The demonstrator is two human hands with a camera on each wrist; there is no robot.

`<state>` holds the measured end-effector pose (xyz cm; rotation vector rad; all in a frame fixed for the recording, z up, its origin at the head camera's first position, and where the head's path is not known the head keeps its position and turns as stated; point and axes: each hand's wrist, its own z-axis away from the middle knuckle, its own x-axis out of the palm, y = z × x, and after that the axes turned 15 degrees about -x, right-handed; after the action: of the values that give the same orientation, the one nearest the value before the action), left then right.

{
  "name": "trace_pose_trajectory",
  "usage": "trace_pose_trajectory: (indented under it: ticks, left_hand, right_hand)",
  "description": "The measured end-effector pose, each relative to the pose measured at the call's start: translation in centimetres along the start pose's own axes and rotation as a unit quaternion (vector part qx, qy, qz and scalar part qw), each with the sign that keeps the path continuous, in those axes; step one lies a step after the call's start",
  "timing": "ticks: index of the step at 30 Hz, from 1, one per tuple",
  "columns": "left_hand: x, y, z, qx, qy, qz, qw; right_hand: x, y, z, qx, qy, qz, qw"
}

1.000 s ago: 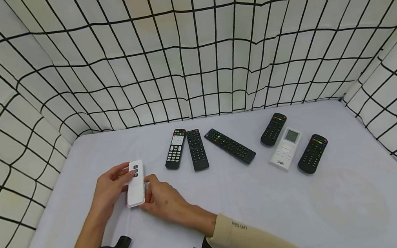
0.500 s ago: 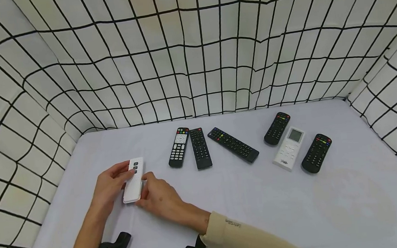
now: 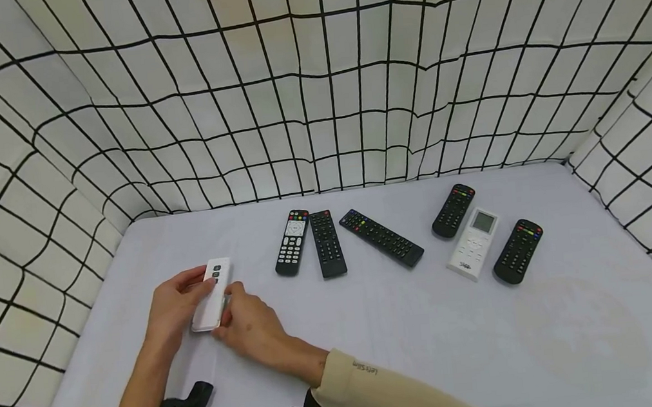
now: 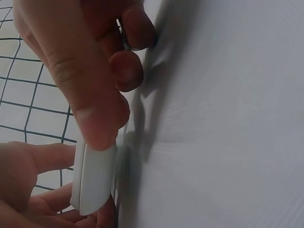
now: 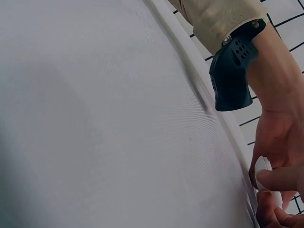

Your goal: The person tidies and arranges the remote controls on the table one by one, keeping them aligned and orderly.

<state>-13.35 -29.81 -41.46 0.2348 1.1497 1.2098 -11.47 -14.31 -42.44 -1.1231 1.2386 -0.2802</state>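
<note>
The slim white remote (image 3: 211, 301) is at the left side of the white cloth (image 3: 409, 351), held between both hands. The left hand (image 3: 175, 307) grips its left side, thumb laid over the button face; the likely reason is to steady the body from above. The right hand (image 3: 249, 323) pinches the lower right edge, thumb towards the near end, in a narrow grip. Opposed holds of this kind would resist twisting and leave most of the face unobstructed. Whether the underside touches the cloth cannot be determined.

Condition of the held unit: plain white casing, rounded near end, a short column of small dark buttons towards the far end, partly covered by the left thumb. The lower face appears blank. The left wrist view shows a seam along the side. No printing is legible.

Three black remotes lie apart from the hands: a white-keyed remote (image 3: 292, 242), a straight black remote (image 3: 328, 244) just beside it, and a diagonal black remote (image 3: 382, 238). Their spacing presumably leaves each one easy to pick up.
</note>
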Motion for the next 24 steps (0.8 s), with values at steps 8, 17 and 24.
trace_pose_trajectory:
  ticks: [8, 17, 24]
  left_hand:
    - [-0.05, -0.22, -0.14, 0.026, 0.020, -0.033, 0.9989]
    - [-0.56, -0.34, -0.09, 0.032, 0.020, -0.055, 0.9978]
    - [-0.45, -0.33, -0.04, 0.036, 0.027, -0.058, 0.9973]
  right_hand:
    - [0.60, -0.10, -0.20, 0.011, 0.010, 0.017, 1.000]
    - [0.70, -0.05, -0.43, -0.002, 0.009, 0.029, 1.000]
    - [0.76, 0.13, -0.45, -0.011, 0.009, 0.045, 0.999]
